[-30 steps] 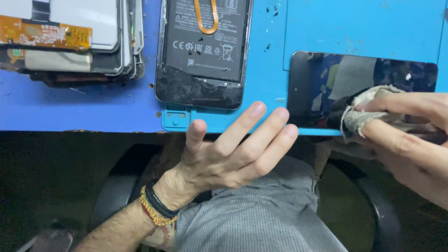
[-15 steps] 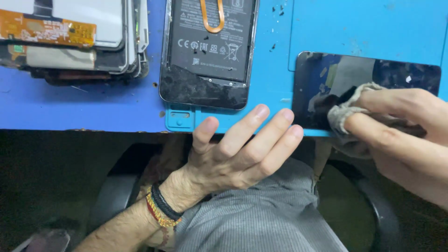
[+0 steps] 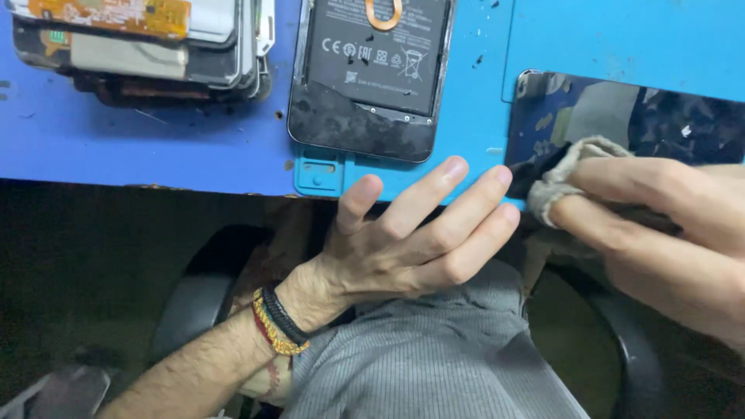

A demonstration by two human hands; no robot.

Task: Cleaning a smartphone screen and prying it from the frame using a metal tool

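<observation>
- My left hand [image 3: 403, 248] sits nearest, fingers spread flat and gripping nothing. Fingertips [image 3: 454, 167] rest on the near edge of the blue mat [image 3: 473, 93]; the palm hangs off the bench edge over my lap.
- My right hand [image 3: 660, 233] is pinched shut on a folded grey cloth [image 3: 570, 167], pressing it onto the near-left corner of the dark glass panel [image 3: 621, 109].
- The panel lies flat at the bench's near-right edge, its near edge about level with the mat's, so it's well supported underneath.
- Handling call: the panel looks thin, stiff and glossy. Likely light, slippery and brittle. I'd hold it by the long edges, not the face, and avoid flexing it or loading a corner.
- The cloth is soft and limp, bunches under the fingers, and will go anywhere.
- Further in, at mat centre: an opened phone body [image 3: 369, 77], back off, black battery showing, dark residue along its near end. Just beyond my left fingertips, not touching them.
- A small blue tab [image 3: 320, 174] sticks out of the mat's near edge, left of my thumb.
- Far-left corner of the bench: a stack of phone parts [image 3: 140, 43] with an orange flex strip on top, well apart from both hands.
</observation>
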